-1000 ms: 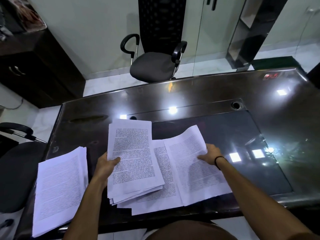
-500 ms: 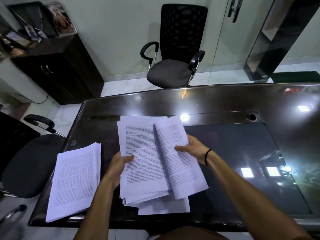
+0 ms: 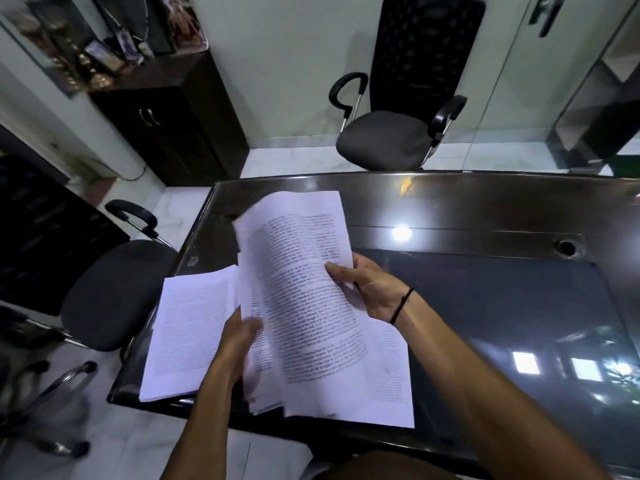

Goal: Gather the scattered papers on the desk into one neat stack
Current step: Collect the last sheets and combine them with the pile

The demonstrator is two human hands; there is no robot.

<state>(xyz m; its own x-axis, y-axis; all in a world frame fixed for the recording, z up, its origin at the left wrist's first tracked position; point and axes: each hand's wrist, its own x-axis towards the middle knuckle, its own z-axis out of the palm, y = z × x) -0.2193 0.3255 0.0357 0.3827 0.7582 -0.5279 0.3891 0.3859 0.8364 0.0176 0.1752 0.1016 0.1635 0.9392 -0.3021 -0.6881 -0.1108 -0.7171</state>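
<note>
A bundle of printed papers [image 3: 304, 299] is lifted and tilted above the dark glossy desk [image 3: 485, 306], its sheets uneven at the bottom. My left hand [image 3: 239, 337] grips its lower left edge, thumb on top. My right hand [image 3: 367, 289], with a black band at the wrist, holds the right edge, thumb pressed on the top sheet. A separate pile of printed sheets [image 3: 190, 337] lies flat at the desk's left front corner, just left of my left hand. One sheet [image 3: 391, 375] sticks out low on the right under the bundle.
A black office chair [image 3: 398, 133] stands beyond the desk's far edge. Another chair [image 3: 114, 292] sits close to the desk's left side. A dark cabinet [image 3: 166, 119] with small items on top is at the back left. A cable hole [image 3: 566, 247] lies in the desk's right part.
The right-hand sheets have been swept left onto the bundle, and both hands have raised and tilted it off the desk, toward the left pile. The view has turned left.
</note>
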